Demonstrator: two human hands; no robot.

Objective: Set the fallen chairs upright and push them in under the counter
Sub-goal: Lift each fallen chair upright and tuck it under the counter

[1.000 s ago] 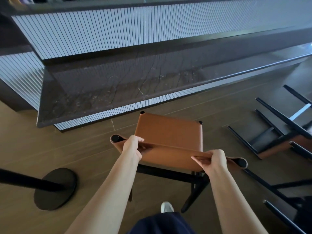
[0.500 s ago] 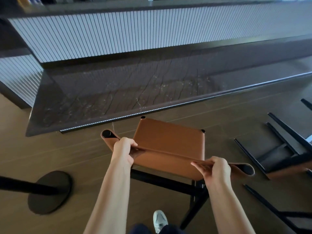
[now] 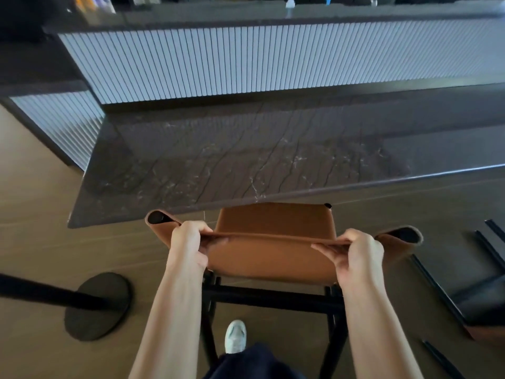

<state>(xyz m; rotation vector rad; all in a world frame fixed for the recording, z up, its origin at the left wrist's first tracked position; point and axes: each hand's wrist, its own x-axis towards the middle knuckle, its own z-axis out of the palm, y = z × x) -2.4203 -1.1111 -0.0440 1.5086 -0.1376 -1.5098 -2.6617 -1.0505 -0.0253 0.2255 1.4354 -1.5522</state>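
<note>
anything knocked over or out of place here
Yes: a second chair lies tipped on the floor at right, black legs sideways. The tan chair gripped by the left hand and right hand stands upright at the counter edge.

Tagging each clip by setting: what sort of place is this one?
Probably a bar or cafe seating area: a long dark marble counter backed by a ribbed panel, a tan leather chair at it, and a barrier post base.
</note>
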